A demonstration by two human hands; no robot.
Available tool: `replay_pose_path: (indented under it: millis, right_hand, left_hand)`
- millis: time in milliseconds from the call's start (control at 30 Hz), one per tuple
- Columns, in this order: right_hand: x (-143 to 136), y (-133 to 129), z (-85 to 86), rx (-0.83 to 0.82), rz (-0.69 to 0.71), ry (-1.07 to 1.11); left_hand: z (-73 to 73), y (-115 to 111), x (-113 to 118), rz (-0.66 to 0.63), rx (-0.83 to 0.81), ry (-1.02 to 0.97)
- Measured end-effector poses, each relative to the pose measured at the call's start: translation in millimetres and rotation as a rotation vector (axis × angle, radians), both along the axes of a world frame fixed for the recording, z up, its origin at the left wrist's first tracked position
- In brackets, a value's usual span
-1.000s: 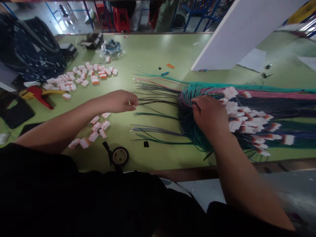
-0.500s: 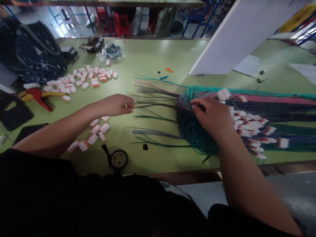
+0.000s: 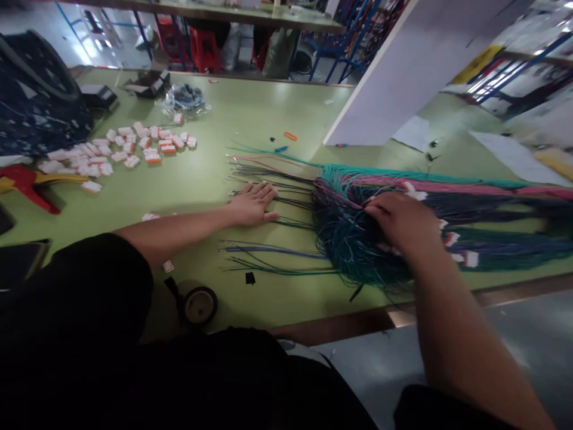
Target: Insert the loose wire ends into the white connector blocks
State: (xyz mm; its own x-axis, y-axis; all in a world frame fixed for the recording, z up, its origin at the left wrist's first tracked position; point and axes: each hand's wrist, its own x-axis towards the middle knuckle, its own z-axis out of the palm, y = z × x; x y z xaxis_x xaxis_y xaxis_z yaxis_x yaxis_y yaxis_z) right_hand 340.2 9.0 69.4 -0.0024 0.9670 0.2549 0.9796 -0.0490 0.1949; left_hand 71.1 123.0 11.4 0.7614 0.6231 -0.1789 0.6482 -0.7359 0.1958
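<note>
My left hand (image 3: 253, 204) lies flat with its fingers spread over the black wires (image 3: 298, 204), close to their bare terminal ends. My right hand (image 3: 400, 224) is closed, thumb and fingertips pinching a few wires at the upper edge of a tangled bundle of teal and dark wires (image 3: 342, 239). Under and beyond that hand are white-and-orange connectors (image 3: 470, 258), partly hidden by it. Pink wires (image 3: 470, 186) and dark wires run on from the bundle to the right. Blue and green wires (image 3: 277, 248) are fanned out below my left hand.
A pile of white-and-orange connectors (image 3: 120, 149) lies at the left, near a red-and-yellow hand tool (image 3: 31, 185). A black tape roll (image 3: 200, 306) sits by the front edge. A white post (image 3: 416, 77) rises at the back. A dark patterned bag (image 3: 40, 101) stands far left.
My left hand has moved right and down, from curled fingers beside the wire ends to flat on the wires. The right hand has settled onto the bundle, and the view has shifted right.
</note>
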Motion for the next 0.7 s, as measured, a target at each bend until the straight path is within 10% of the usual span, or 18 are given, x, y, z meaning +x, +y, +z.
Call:
replay_pose_path:
  millis: [200,467,700]
  right_hand:
    - [-28,5,-16.3,-0.027,0.026,-0.217]
    - [-8,7,2.8,-0.021,0.186,0.13]
    - [-56,-11,21.7,0.086,0.208,0.315]
  left_hand:
    - [3.8,-4,-2,0.012,0.012,0.002]
    - [2.4,5,-2,-0.011,0.04,-0.087]
    - [21.2,12,-13,-0.082,0.04,-0.217]
